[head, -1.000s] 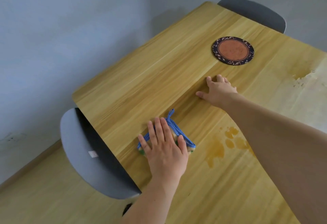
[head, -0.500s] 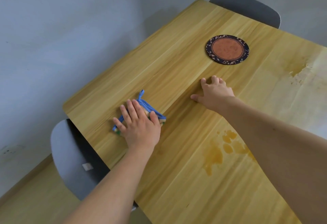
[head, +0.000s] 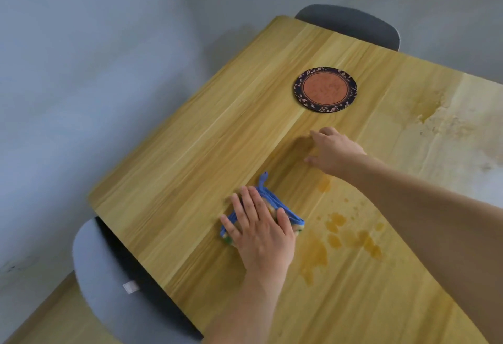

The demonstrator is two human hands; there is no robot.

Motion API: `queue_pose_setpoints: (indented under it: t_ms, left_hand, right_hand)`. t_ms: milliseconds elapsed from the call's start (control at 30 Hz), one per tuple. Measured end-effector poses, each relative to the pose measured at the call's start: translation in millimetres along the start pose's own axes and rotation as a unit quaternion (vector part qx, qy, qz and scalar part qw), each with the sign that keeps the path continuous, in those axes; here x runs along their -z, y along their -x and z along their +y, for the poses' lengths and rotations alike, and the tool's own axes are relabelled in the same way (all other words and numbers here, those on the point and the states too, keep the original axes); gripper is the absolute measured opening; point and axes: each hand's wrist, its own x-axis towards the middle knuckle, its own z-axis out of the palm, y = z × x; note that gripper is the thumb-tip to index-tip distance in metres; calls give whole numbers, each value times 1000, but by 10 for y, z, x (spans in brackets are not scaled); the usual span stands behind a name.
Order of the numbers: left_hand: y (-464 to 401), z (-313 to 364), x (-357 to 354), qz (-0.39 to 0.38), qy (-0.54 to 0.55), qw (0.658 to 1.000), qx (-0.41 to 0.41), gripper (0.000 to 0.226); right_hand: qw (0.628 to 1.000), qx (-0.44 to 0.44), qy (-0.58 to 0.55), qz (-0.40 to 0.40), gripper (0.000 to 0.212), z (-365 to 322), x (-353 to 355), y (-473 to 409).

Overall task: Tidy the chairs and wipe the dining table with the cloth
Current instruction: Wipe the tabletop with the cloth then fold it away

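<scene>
My left hand [head: 261, 230] lies flat with straight fingers on a folded, blue-edged cloth [head: 288, 214] and presses it onto the wooden dining table [head: 206, 153]. Most of the cloth is hidden under the palm. My right hand [head: 333, 152] rests on the table farther in, fingers loosely bent, holding nothing. Orange-brown spill stains [head: 340, 237] lie just right of the cloth. A grey chair [head: 109, 284] is tucked under the near left edge. Another grey chair [head: 351, 24] stands at the far end.
A round coaster [head: 325, 89] with a dark patterned rim and orange centre lies beyond my right hand. A pale dried stain [head: 446, 126] covers the table's right side. A grey wall runs close along the left, with wooden floor [head: 40, 316] below.
My left hand has slid the cloth back to the right, toward the orange stains, after a sweep to the left edge. My right hand stays on the table in about the same place.
</scene>
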Motion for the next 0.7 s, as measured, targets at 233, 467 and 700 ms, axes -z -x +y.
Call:
queue_pose_setpoints:
  t_ms: [233, 467, 700]
  left_hand:
    - [-914, -215, 224, 5, 12, 993, 113, 69]
    - [-596, 214, 49, 15, 35, 992, 119, 70]
    - [-213, 740, -129, -1, 59, 998, 25, 72]
  right_hand:
    - [984, -175, -11, -2, 96, 299, 48, -102]
    - [973, -219, 20, -69, 129, 414, 124, -159]
    - [951, -281, -11, -131, 150, 455, 219, -317]
